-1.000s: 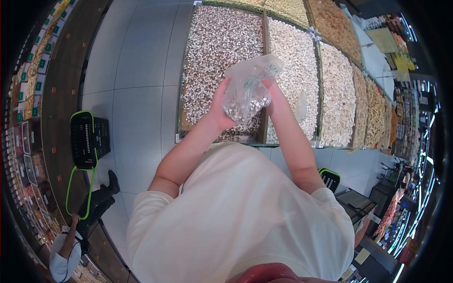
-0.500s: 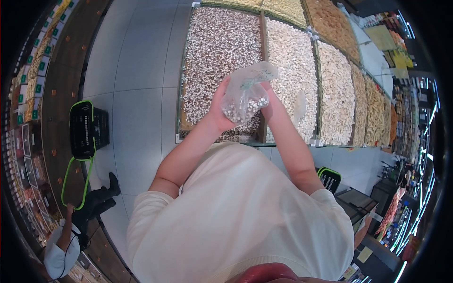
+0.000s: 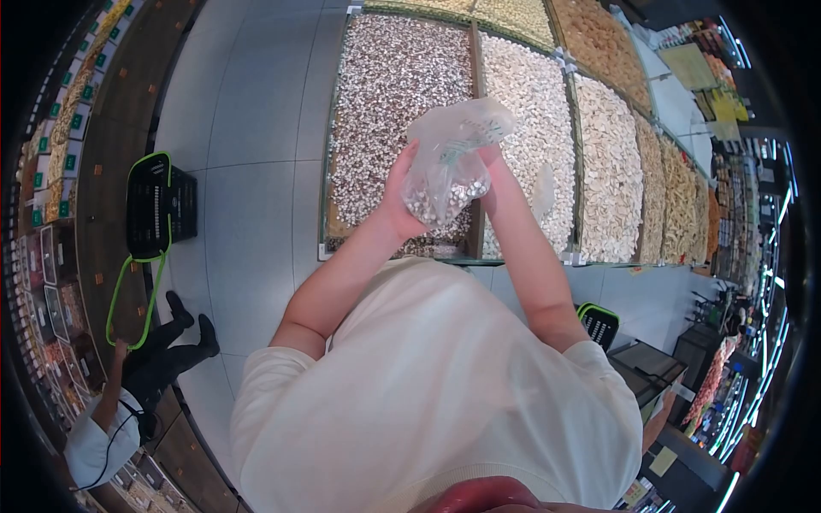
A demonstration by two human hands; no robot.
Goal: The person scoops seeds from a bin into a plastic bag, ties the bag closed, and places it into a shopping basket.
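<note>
Bins (image 3: 477,64) of small dry bits by smooth grey floor tiles (image 3: 248,205) — and I hold a clear bag (image 3: 446,164) above the bins.

Brown and white bits (image 3: 402,94) sit next to lumpy pale bits (image 3: 523,94), with wood between. Across the tiles, another person (image 3: 104,440) holds a black basket (image 3: 152,205) by its green handle (image 3: 113,299). My left hand (image 3: 400,195) and right hand (image 3: 491,162) are closed on the bag, one each side. It looks thin and crinkly — green print near the top, round whitish bits bunched at the bottom.
</note>
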